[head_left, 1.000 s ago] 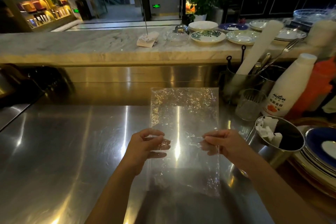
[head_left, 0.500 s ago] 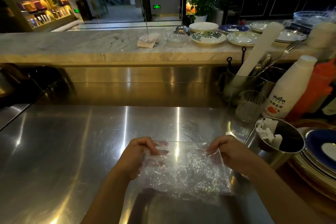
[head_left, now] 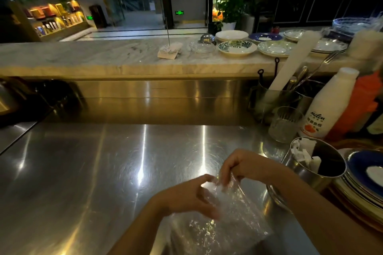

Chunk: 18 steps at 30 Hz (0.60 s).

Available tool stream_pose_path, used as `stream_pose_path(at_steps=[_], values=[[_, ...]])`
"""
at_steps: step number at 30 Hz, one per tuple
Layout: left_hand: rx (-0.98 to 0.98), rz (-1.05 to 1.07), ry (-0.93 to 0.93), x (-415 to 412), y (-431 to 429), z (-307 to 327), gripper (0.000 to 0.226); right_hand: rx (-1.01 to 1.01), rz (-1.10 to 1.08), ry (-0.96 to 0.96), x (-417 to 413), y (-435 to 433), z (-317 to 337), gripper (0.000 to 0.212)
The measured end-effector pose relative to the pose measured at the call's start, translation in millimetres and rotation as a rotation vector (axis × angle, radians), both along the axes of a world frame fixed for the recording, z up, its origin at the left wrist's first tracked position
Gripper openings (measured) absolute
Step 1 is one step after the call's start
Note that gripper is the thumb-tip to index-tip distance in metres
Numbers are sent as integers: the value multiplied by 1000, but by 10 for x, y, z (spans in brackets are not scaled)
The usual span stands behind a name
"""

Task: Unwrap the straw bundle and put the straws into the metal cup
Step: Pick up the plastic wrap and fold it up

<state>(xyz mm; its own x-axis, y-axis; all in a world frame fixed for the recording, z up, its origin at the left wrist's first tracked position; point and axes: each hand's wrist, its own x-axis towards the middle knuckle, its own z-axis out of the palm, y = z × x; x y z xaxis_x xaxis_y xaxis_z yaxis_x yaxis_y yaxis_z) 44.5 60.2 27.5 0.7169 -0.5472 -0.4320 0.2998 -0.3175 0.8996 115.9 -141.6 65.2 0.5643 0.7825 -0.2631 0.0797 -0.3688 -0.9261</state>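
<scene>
Both hands low over a stainless steel counter, working a crumpled clear plastic wrapper that lies on the steel at the near edge. Left hand resting on the wrapper's left part, fingers loosely spread, thumb and forefinger curved toward the far corner. Right hand arched above that far corner, fingertips narrowed and pinching the film. Just to the right, touching nothing but the counter, a metal cup with white paper-wrapped straws standing inside along its left wall. Behind the cup, a ribbed clear glass, then a white bottle printed "milin" in black script above small characters too blurred to read and an orange fruit picture. Further back, a marble ledge with patterned plates and a paper slip on a spike; its print unreadable. Green lit sign in the far corridor, illegible.
</scene>
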Motion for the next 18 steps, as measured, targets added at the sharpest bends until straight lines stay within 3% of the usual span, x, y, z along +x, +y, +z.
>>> stream_pose_path(at_steps=[4, 9, 14, 18], values=[[-1, 169, -142, 44, -56, -29, 28, 114, -151, -79, 89, -10, 73, 27], [-41, 472, -313, 152, 82, 97, 20, 283, -444, 3, 144, -118, -57, 20], [-130, 637, -361, 226, 92, 152, 17, 330, -523, 110, 75, -97, -234, 80], [-229, 765, -316, 232, 44, 79, 16, 379, -576, 181, -65, -14, -367, 83]])
